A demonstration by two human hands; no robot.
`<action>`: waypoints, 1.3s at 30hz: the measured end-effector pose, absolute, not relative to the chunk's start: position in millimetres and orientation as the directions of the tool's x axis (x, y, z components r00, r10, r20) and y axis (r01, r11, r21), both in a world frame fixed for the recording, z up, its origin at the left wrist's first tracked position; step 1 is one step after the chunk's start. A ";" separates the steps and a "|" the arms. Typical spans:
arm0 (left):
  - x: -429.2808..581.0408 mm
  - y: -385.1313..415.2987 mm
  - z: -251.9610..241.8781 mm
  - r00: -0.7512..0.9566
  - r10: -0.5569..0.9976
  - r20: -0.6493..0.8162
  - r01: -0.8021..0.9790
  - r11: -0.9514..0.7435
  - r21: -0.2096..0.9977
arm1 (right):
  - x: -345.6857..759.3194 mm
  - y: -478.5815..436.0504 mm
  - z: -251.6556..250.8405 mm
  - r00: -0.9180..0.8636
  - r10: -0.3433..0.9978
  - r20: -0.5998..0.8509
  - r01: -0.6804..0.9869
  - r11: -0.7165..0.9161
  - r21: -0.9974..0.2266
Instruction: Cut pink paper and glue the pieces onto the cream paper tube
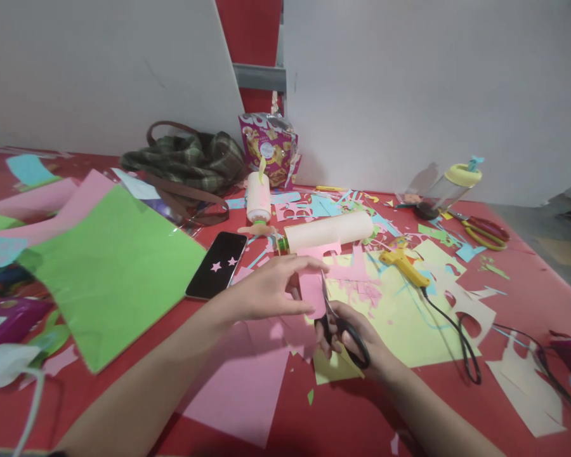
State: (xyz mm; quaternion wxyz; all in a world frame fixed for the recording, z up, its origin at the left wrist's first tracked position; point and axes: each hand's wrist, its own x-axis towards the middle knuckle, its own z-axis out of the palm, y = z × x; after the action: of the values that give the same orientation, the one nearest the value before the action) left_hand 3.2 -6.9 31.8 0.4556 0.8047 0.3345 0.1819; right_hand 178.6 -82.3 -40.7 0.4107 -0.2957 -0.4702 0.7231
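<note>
My left hand pinches a small pink paper piece between thumb and fingers, just above the red table. My right hand grips black-handled scissors, fingers through the loops. The blades point up into the pink piece's right edge. Under both hands lie a large pink sheet and a pale yellow sheet.
A phone with two pink stars lies left of my hands, beside a green sheet. Behind are a paper-wrapped bottle, an upright roll, a yellow glue gun with black cord, a plaid bag, a snack packet, and red-and-yellow scissors.
</note>
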 end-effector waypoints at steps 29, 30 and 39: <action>8.4 -11.4 29.8 0.683 0.731 -0.022 0.388 -0.337 0.858 | 178.9 -82.7 -40.9 -0.443 0.893 -0.080 -0.285 -0.225 -0.932; 8.6 -11.5 29.7 0.681 0.731 -0.023 0.384 -0.330 0.862 | 179.1 -82.8 -41.2 -0.442 0.893 -0.083 -0.285 -0.228 -0.931; 8.7 -11.0 28.3 0.678 0.735 -0.017 0.365 -0.317 0.875 | 177.4 -82.5 -39.7 -0.425 0.900 -0.100 -0.259 -0.227 -0.939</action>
State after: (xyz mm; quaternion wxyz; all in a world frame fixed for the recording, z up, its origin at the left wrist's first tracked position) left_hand 8.7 -11.0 28.3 0.4684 0.7870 0.3496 0.1975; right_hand 177.4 -82.5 -39.7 0.4115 -0.3436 -0.4663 0.7037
